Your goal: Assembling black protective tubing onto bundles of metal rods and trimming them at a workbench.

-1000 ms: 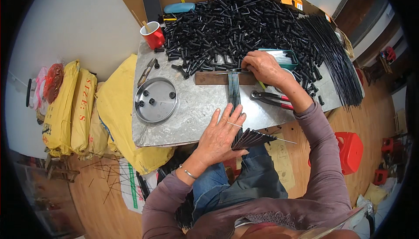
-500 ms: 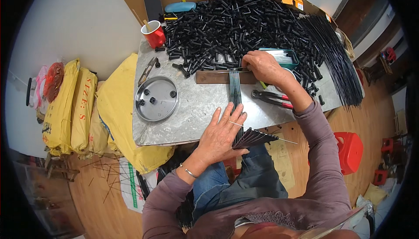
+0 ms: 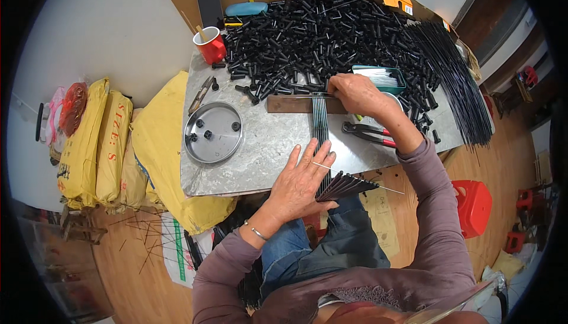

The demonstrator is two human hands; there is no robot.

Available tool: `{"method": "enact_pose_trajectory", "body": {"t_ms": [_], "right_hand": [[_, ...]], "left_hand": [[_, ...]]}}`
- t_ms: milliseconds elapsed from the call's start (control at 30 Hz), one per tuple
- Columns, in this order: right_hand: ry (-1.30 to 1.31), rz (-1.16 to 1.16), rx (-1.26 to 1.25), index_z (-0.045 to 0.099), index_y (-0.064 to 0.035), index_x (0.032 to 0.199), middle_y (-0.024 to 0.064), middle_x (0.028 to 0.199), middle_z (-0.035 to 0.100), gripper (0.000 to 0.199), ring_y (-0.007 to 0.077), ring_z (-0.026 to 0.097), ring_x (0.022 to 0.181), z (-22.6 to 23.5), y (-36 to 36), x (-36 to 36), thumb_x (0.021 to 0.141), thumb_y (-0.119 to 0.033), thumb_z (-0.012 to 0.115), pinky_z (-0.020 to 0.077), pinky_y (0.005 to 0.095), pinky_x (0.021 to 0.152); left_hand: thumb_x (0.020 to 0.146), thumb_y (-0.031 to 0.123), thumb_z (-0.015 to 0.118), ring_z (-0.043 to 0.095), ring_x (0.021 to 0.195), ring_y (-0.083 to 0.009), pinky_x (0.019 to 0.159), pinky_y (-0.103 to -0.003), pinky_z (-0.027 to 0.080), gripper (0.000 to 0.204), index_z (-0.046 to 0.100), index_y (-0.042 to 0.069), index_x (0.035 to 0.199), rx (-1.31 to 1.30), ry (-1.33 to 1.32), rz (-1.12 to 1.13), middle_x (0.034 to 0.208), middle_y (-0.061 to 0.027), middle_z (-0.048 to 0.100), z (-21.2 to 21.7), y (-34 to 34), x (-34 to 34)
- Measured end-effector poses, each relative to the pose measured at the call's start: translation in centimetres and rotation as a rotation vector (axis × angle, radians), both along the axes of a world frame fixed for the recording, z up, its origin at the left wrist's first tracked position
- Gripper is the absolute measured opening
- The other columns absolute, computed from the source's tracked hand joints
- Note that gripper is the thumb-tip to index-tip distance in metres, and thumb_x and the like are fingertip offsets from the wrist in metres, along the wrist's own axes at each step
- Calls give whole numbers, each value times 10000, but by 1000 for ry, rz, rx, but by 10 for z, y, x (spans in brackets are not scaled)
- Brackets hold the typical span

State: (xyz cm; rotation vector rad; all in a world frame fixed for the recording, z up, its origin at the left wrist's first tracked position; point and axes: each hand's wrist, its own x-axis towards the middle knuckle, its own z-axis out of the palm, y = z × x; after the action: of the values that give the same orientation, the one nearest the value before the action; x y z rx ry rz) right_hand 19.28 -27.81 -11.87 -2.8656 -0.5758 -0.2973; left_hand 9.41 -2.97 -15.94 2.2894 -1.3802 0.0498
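Working at a grey slab (image 3: 260, 146) over wood flooring, beside yellow sacks (image 3: 100, 141), a person lines up thin dark rods (image 3: 320, 124) against a brown bar (image 3: 290, 104). The left hand (image 3: 303, 183) lies flat, fingers spread, pinning the rods; the right hand (image 3: 357, 94) curls loosely over their far ends, its grasp unclear.

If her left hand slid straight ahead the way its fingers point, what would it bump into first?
Probably the brown bar lying across the slab; the left hand points up along the dark rods toward it. Depth is hard to judge.
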Motion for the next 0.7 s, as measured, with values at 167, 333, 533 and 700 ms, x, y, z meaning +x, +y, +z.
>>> {"method": "enact_pose_trajectory", "body": {"t_ms": [167, 333, 533, 700], "right_hand": [[37, -9, 14, 607, -30, 836, 129, 842, 619, 68, 337, 612, 826, 3, 0, 6, 773, -31, 583, 481, 425, 718], [-31, 16, 65, 612, -49, 816, 115, 836, 640, 58, 323, 621, 838, -5, -1, 10, 775, -46, 571, 487, 433, 713], [-9, 24, 68, 613, -40, 827, 126, 836, 642, 59, 328, 624, 854, 0, -1, 7, 791, -54, 569, 488, 434, 728], [131, -32, 152, 609, -22, 868, 140, 881, 640, 81, 344, 622, 859, -6, 1, 9, 803, -64, 585, 492, 412, 735]], "left_hand": [[644, 551, 776, 267, 1403, -368, 1130, -523, 221, 979, 414, 28, 1389, 5, 3, 2, 1512, -168, 301, 0, 0, 1], [645, 537, 781, 265, 1402, -374, 1132, -524, 220, 959, 431, 22, 1374, -5, 12, 9, 1510, -171, 304, 0, -1, 1], [646, 519, 783, 264, 1403, -375, 1136, -516, 219, 946, 433, 24, 1373, 10, 17, 15, 1511, -170, 303, 1, -1, -2], [641, 510, 787, 265, 1403, -374, 1137, -515, 215, 946, 433, 27, 1373, 1, 19, 15, 1511, -172, 303, 0, -1, -1]]}}
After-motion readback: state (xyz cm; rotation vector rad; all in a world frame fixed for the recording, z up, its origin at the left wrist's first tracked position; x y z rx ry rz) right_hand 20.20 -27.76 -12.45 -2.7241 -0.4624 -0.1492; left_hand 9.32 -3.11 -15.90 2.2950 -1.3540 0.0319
